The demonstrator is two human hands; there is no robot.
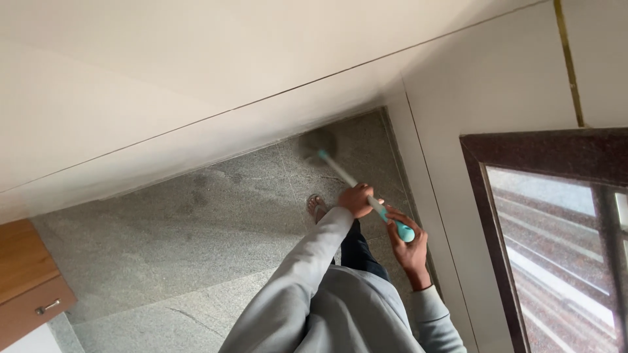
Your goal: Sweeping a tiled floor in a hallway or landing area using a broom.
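I hold a long-handled mop (347, 176) with a white shaft and a teal grip in both hands. My left hand (356, 199) is closed around the shaft higher up. At the teal end of the handle (404, 231), my right hand (409, 248) is wrapped around the grip. The round dark mop head (318, 142) is blurred and rests on the grey stone floor (216, 222) in the corner by the white wall (196, 78). My foot (316, 207) in a sandal stands just behind the mop head.
A window with a dark brown frame (497, 261) is on the right, set in a white wall. A wooden cabinet with a metal drawer handle (47, 306) stands at the lower left. A white skirting runs along the floor's far edge.
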